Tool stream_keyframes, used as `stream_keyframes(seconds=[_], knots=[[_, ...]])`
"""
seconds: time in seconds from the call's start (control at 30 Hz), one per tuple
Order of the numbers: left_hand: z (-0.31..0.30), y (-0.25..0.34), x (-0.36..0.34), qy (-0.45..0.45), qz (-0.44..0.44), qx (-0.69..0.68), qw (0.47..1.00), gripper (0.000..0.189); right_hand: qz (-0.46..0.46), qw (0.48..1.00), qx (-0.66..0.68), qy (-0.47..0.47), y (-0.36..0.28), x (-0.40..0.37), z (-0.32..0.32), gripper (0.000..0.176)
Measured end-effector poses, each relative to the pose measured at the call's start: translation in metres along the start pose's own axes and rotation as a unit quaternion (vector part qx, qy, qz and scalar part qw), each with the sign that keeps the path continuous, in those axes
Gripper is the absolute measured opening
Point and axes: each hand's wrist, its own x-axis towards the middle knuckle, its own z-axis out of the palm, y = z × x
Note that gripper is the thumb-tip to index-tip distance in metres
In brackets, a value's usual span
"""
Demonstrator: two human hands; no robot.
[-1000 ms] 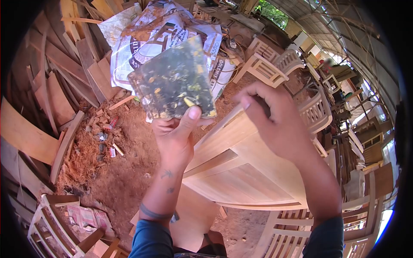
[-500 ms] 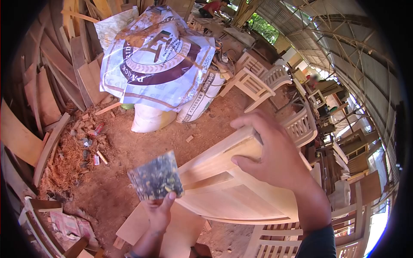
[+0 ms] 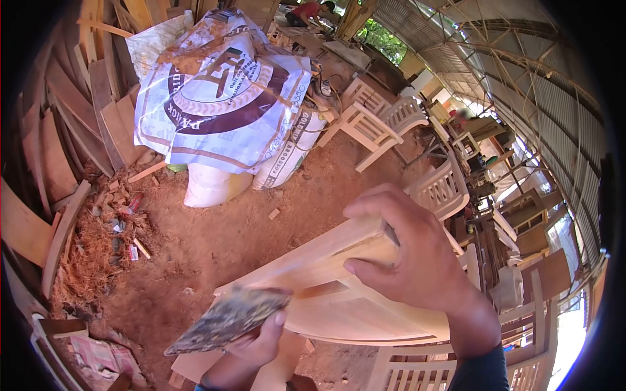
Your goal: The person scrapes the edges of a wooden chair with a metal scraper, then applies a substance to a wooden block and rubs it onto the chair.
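A pale wooden panel with a raised frame [image 3: 365, 306] slants across the lower middle. Thumb and fingers of my right hand [image 3: 414, 257] clasp its upper corner from both sides. Lower left of that, my left hand [image 3: 261, 342] grips a dark, mottled flat square piece [image 3: 228, 320], its thumb on the near edge. The piece is tilted and blurred, beside the panel's left part, and whether it touches the wood I cannot tell. The fingers under it are partly hidden.
White printed sacks [image 3: 222, 104] stand at the upper left beside leaning boards [image 3: 65, 143]. Shavings and scraps [image 3: 98, 260] lie on the dirt floor. Wooden chairs [image 3: 368, 124] are beyond the panel. One person [image 3: 306, 13] bends at a far bench; another is farther right.
My left hand has moved down and slightly right, and the dark piece has tipped flatter and lower. The surroundings have shifted slightly left in view. My right hand still clasps the corner.
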Motion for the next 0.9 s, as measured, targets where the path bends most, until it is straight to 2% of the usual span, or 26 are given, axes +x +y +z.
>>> stream_keyframes(seconds=[0.07, 0.2, 0.3, 0.4, 0.47, 0.5, 0.6, 0.63, 0.7, 0.77, 0.83, 0.9], knots=[[0.022, 0.001, 0.014, -0.012, 0.003, -0.024, 1.000, 0.027, 0.013, 1.000, -0.008, -0.011, -0.003, 0.000, -0.003, 0.044], [0.060, 0.014, 0.036, -0.041, 0.014, -0.033, 0.999, 0.022, -0.001, 0.999, 0.022, 0.041, 0.005, 0.000, 0.005, 0.046], [0.067, 0.008, 0.039, -0.055, 0.023, 0.023, 0.998, 0.026, -0.011, 0.998, 0.021, 0.051, 0.011, -0.001, 0.006, 0.047], [0.064, -0.028, 0.050, -0.046, 0.255, 0.091, 0.961, 0.025, -0.007, 0.999, 0.034, 0.035, 0.014, 0.000, 0.004, 0.046], [0.060, -0.031, 0.059, -0.074, 0.306, 0.096, 0.944, 0.021, -0.004, 0.999, 0.035, 0.008, 0.015, 0.000, -0.002, 0.042], [0.059, -0.031, 0.061, -0.089, 0.331, 0.098, 0.934, 0.019, -0.022, 0.998, 0.044, 0.026, 0.018, 0.000, -0.001, 0.044], [0.072, -0.019, 0.056, -0.052, 0.197, 0.105, 0.973, 0.015, -0.051, 0.995, 0.062, 0.066, 0.027, 0.000, 0.005, 0.049], [0.081, -0.027, 0.057, -0.028, 0.276, 0.056, 0.959, 0.020, -0.047, 0.995, 0.066, 0.066, 0.028, 0.000, 0.005, 0.049], [0.076, -0.022, 0.058, -0.057, 0.227, 0.111, 0.966, 0.026, -0.047, 0.994, 0.073, 0.067, 0.030, 0.001, 0.005, 0.049], [0.076, -0.022, 0.061, -0.060, 0.264, 0.134, 0.953, 0.030, -0.052, 0.993, 0.083, 0.069, 0.033, 0.002, 0.006, 0.048], [0.080, -0.029, 0.069, -0.035, 0.386, 0.121, 0.914, 0.031, -0.040, 0.995, 0.077, 0.058, 0.032, 0.002, 0.004, 0.046], [0.079, -0.028, 0.063, -0.023, 0.303, 0.133, 0.943, 0.029, -0.041, 0.994, 0.081, 0.058, 0.033, 0.002, 0.003, 0.045]])
